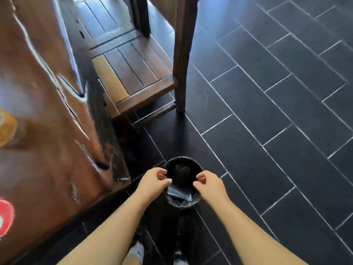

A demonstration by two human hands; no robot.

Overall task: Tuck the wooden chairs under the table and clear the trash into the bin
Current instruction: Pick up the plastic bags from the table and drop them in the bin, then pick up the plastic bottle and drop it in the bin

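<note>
Both hands over the bin [182, 202] on the floor, left grip [152, 181] & right grip [209, 184] loosely curled, holding nothing. Chair [133, 73] sits tucked beside the tabletop [47, 131].

Small round black bin [182, 202] upright on dark tile floor, just off table corner; dark crumpled trash [181, 170] and pale flat scrap [178, 192] inside. Slatted wooden chair [133, 73] partly under thick live-edge wooden table [47, 111], seat front hidden beneath tabletop.

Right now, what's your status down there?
Both hands, left and right, empty over bin. Trash inside. Chair partly under table. Nothing blocking.
</note>
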